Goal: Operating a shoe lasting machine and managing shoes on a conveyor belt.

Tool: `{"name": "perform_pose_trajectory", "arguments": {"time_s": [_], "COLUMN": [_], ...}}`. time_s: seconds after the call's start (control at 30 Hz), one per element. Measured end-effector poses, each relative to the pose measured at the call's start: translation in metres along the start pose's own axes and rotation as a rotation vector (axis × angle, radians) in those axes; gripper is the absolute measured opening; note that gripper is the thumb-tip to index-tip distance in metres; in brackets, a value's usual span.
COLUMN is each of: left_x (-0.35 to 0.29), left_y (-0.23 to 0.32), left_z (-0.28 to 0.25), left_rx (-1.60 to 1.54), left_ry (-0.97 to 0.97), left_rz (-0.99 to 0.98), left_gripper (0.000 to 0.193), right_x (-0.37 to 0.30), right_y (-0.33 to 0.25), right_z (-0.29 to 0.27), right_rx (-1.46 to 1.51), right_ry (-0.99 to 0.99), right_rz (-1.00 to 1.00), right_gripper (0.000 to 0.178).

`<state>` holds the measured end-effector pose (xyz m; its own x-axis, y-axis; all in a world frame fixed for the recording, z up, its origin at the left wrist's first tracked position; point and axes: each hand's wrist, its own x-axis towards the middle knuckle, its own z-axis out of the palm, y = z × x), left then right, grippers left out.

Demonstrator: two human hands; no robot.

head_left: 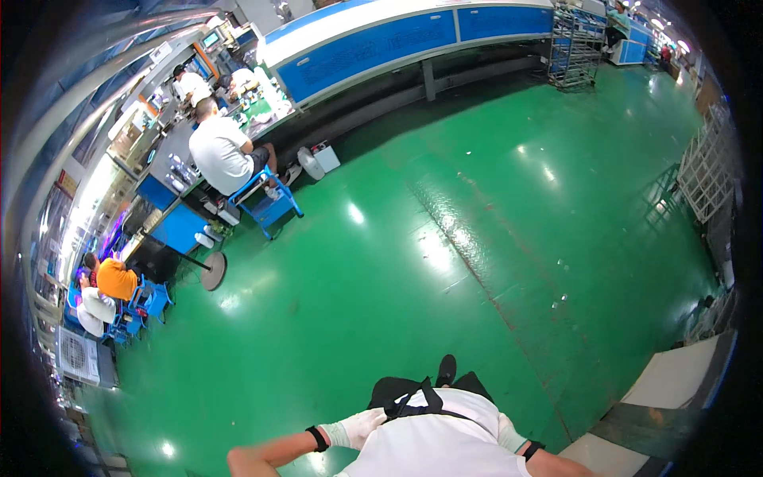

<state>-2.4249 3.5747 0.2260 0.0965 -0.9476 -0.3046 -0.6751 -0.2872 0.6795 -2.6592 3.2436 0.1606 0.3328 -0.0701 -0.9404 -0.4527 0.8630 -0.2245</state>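
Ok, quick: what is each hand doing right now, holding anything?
Left hand: gloved, pressed against the person's waist by the black apron strap; grip cannot be told.
Right hand: mostly hidden behind the torso; cannot be told.

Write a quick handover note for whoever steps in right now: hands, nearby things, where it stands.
Left hand: gloved in white, black wristband, pressed against the waist, holding nothing visible.
Right hand: tucked behind the torso, only the black wristband shows; whether it holds anything cannot be told.
Position: standing on the green floor, one black shoe ahead, a white-topped bench close on the right.
Others: seated people at the benches far left, one on a blue chair.
Done or left: no work item in hand or within reach; nothing visibly started.
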Motion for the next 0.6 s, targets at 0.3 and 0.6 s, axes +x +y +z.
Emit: {"name": "perform_pose_trajectory", "arguments": {"time_s": [0.3, 0.6], "left_x": [0.144, 0.345], "left_y": [-0.022, -0.055], "left_z": [-0.084, -0.137], "left_rx": [-0.036, -0.101], "left_ry": [-0.206, -0.462], "left_rz": [0.393, 0.519], "left_gripper": [0.095, 0.128], "right_x": [0.019, 0.051], "right_y": [-0.047, -0.200], "right_z": [-0.044, -0.072], "right_rx": [0.214, 0.265], "right_ry": [0.136, 0.217], "right_rz": [-0.052, -0.083], "right_gripper": [0.052, 0.052]}}
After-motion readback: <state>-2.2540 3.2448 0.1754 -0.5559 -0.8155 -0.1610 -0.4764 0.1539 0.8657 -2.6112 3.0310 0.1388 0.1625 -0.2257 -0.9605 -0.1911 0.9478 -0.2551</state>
